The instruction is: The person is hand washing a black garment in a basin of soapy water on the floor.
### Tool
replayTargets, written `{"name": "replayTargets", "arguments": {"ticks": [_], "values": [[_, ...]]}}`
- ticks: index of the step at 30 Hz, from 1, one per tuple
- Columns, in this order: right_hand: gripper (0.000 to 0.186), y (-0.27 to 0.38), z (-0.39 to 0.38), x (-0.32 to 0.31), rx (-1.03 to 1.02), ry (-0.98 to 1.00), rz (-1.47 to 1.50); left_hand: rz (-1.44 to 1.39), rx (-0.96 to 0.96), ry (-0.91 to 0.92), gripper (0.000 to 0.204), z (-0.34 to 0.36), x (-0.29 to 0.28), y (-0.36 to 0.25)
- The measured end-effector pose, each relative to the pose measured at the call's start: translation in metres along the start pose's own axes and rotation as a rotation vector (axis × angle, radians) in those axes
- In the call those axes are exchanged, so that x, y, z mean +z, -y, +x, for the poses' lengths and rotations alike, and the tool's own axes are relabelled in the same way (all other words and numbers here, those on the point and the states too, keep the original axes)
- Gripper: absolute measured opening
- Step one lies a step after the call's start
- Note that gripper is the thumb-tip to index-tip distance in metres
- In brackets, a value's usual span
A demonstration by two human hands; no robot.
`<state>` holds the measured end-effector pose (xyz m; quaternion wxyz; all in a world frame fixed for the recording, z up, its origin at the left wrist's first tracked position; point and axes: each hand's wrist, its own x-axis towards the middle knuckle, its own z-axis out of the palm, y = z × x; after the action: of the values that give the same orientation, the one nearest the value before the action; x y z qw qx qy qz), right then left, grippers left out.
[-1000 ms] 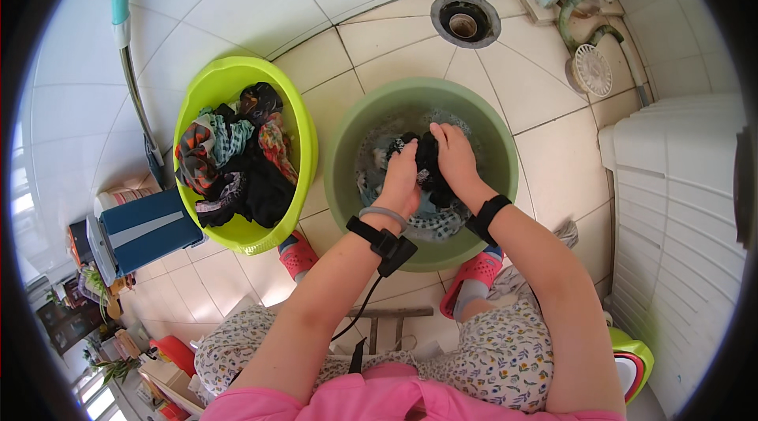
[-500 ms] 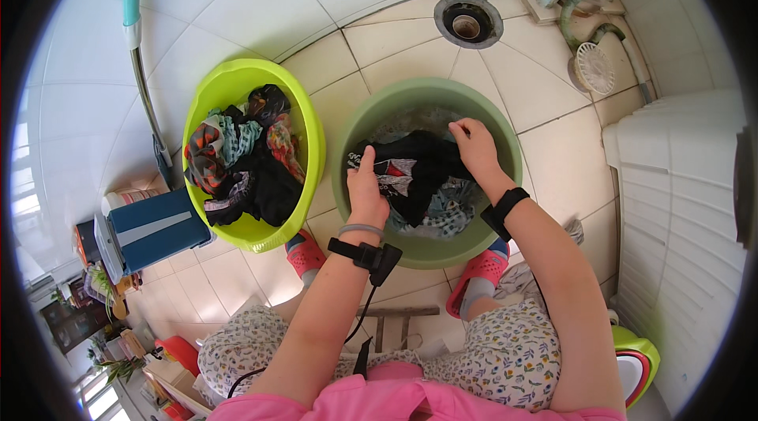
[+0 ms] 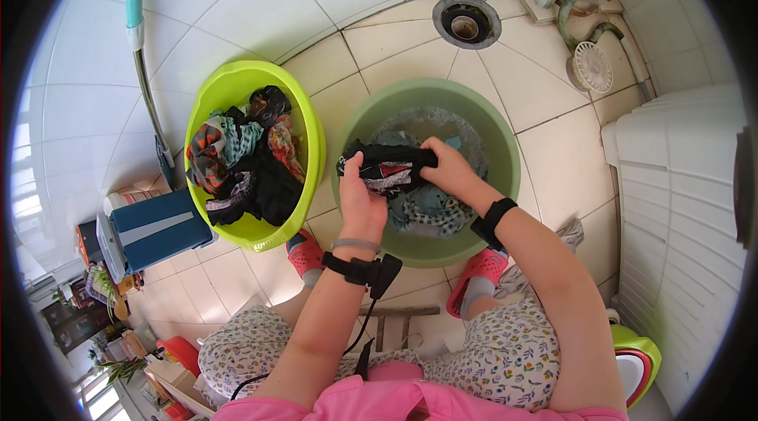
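Observation:
Both hands grip a black garment [image 3: 387, 159] with a white and red print, bunched up above the green washtub [image 3: 505, 125]. My left hand [image 3: 363, 204] has its thumb over the left end of the cloth, its fingers hidden beneath. On the right end, my right hand [image 3: 452, 170] pinches the fabric with curled fingers. Under the garment, soapy water [image 3: 434, 119] fills the tub, with a blue-grey checked cloth [image 3: 434, 212] lying in it. The garment's exact kind cannot be made out.
A yellow-green basin [image 3: 317, 140] of crumpled clothes stands left of the tub. Beyond lie a floor drain [image 3: 466, 24] with a grey hose and a round white strainer [image 3: 592, 67]. A ribbed white panel [image 3: 671, 184] flanks the right. A blue box [image 3: 154, 230] sits at left.
My right hand has moved left and slightly down, toward my left hand. The black garment, spread wider before, is now gathered into a narrower bundle, exposing more suds and the checked cloth.

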<state>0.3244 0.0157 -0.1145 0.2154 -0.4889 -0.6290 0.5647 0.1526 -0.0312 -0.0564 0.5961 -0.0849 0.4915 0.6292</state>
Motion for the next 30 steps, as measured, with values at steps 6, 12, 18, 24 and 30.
{"name": "replayTargets", "arguments": {"ticks": [6, 12, 18, 24, 30], "values": [[0.044, -0.007, 0.02, -0.033, 0.029, -0.099, -0.287, -0.155, 0.024, 0.006, 0.023, 0.046, -0.008, 0.021], [0.065, -0.048, 0.023, -0.001, 0.064, -0.04, -0.725, 0.08, -0.025, -0.114, 0.031, 0.087, -0.005, 0.051], [0.069, -0.071, 0.03, 0.009, -0.031, 0.055, -0.859, 0.22, -0.191, -0.197, 0.027, 0.133, -0.033, 0.052], [0.086, -0.051, 0.025, 0.022, 0.384, -0.287, -0.48, 0.067, -0.068, -0.143, 0.038, 0.103, -0.019, 0.059], [0.057, -0.029, 0.03, 0.002, 0.085, -0.129, 0.048, 0.084, -0.363, 0.01, 0.041, 0.072, -0.006, 0.054]]}}
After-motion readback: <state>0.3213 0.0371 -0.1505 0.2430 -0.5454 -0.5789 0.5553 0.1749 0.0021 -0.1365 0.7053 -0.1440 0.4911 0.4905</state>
